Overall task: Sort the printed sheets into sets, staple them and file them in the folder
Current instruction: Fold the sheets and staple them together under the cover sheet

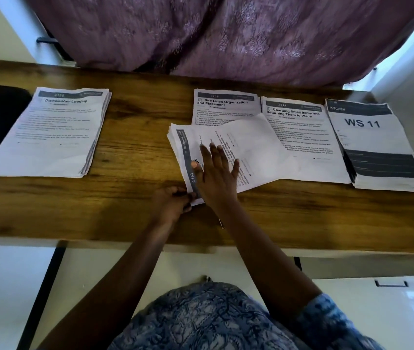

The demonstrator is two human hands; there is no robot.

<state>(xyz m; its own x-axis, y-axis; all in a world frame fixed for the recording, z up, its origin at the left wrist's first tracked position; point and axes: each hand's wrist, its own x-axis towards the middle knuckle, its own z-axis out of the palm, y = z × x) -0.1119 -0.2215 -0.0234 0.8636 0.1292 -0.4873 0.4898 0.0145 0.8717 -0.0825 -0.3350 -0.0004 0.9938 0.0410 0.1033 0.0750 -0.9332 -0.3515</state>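
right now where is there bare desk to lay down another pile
Bare wood lies between the dishwasher pile and the turned stack, and along the front edge of the desk. The right half is crowded: the turned stack overlaps the bed linen pile and charging pile, WS 11 pile alongside.

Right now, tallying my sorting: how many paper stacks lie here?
5: Dishwasher left, Bed Linen centre back, Charging beside it, WS 11 far right, a turned stack under the right hand. More may hide beneath.
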